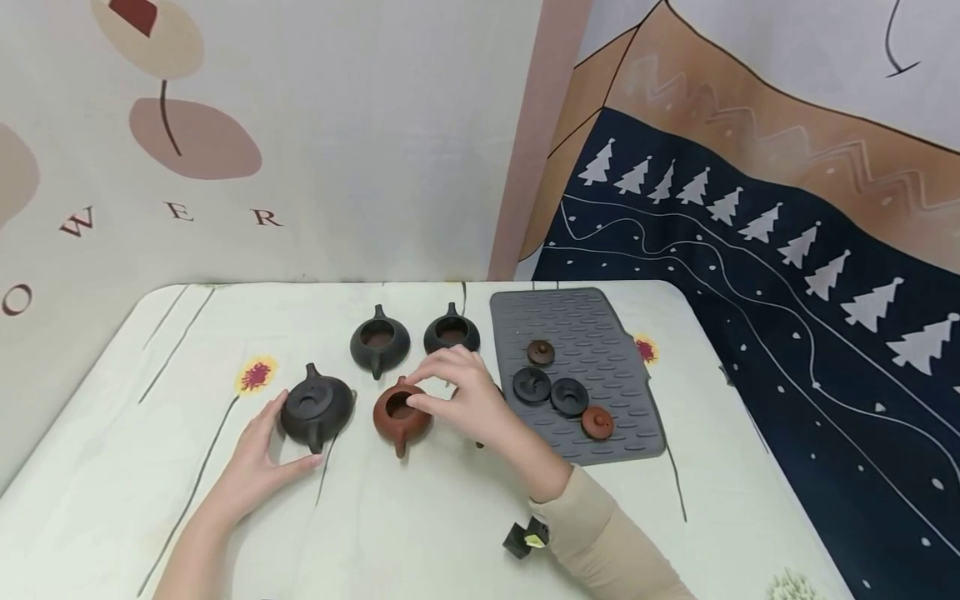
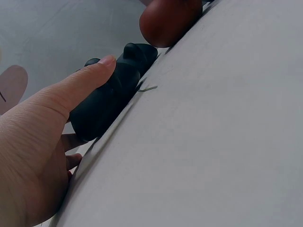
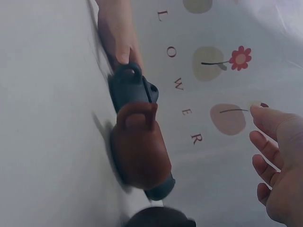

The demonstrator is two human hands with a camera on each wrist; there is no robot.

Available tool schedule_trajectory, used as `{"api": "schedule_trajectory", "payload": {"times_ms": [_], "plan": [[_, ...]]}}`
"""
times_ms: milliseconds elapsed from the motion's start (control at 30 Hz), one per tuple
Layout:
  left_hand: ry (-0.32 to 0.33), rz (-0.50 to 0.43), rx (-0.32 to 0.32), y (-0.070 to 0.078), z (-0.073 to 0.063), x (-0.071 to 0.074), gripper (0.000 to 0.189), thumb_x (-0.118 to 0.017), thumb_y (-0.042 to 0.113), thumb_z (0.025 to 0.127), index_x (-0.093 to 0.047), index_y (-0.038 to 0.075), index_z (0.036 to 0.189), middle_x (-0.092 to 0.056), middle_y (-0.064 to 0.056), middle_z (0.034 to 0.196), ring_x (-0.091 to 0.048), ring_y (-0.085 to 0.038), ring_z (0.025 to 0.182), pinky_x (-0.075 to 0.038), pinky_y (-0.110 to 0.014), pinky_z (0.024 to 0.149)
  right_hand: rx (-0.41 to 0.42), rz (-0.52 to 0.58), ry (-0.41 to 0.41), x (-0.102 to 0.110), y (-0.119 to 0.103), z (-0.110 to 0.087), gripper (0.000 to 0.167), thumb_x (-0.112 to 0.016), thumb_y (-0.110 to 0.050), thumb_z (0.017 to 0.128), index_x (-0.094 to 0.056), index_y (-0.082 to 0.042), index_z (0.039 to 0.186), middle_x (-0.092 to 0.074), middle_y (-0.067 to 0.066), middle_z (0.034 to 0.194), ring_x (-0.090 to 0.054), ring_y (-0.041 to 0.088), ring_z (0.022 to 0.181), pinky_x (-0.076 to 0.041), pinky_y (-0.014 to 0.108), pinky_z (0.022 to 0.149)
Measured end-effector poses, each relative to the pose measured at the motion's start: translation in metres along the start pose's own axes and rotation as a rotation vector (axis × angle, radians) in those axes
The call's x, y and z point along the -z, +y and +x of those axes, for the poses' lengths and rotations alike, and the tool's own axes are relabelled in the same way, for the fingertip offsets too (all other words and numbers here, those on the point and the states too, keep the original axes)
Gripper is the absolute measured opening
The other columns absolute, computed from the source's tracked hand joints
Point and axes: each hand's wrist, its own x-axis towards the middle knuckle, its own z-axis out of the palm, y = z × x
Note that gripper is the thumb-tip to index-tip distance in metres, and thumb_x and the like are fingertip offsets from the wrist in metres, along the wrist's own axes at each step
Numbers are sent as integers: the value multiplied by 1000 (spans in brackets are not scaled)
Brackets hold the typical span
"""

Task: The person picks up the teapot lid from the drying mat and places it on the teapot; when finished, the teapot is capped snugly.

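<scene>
A lidded black teapot (image 1: 318, 408) stands on the left of the table. My left hand (image 1: 258, 467) lies round its near left side, fingers along the body and thumb by the handle; in the left wrist view the thumb overlaps the dark teapot (image 2: 106, 94). Over the right side of a lidless red-brown teapot (image 1: 401, 425) hovers my right hand (image 1: 468, 396), thumb and forefinger spread near its opening. The right wrist view shows nothing between those fingers (image 3: 267, 175). Another dark pot is mostly hidden under my right hand.
Two lidless dark teapots, one left (image 1: 380, 343) and one right (image 1: 452, 332), stand farther back. On the right a grey ridged mat (image 1: 622, 333) carries several lids, among them a brown one (image 1: 541, 352), a black one (image 1: 532, 386) and a red-brown one (image 1: 597, 423). A curtain hangs behind.
</scene>
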Motion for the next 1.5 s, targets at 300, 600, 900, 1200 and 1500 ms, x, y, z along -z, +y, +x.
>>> {"api": "schedule_trajectory", "payload": {"times_ms": [300,600,900,1200,1500], "plan": [[-10,5,13,2,0,0,111,-82,32,76,-8,11,155,-11,-32,152,-8,-52,137,-15,-72,100,-4,-16,45,31,11,-26,20,-80,-12,78,-73,-13,96,-65,-3,100,-52,14,100,-36,48,90],[-10,-63,11,8,-1,2,109,-81,28,78,-5,11,155,-9,-28,154,-7,-51,138,-11,-70,103,-64,-74,76,60,26,-53,20,-80,-13,77,-73,-10,95,-65,-3,101,-53,16,101,-35,52,96],[44,-108,-16,29,-5,6,106,-82,24,77,-10,35,154,-11,-13,158,-9,-44,140,-14,-73,100,-138,-124,122,87,40,-87,23,-82,-9,74,-74,-12,96,-65,-5,102,-53,17,100,-35,52,90],[66,-151,-121,62,-5,1,109,-87,14,70,-19,34,153,-18,-10,157,-16,-42,139,-19,-72,99,-222,-193,148,108,54,-118,23,-82,-6,73,-74,-9,94,-65,-5,101,-53,15,93,-38,38,79],[35,-202,-214,88,-7,-17,107,-88,11,68,-25,33,152,-24,5,155,-19,-12,140,-24,-64,103,-316,-191,123,130,68,-142,24,-81,-4,74,-74,-9,96,-65,-4,101,-52,14,100,-38,41,89]]}}
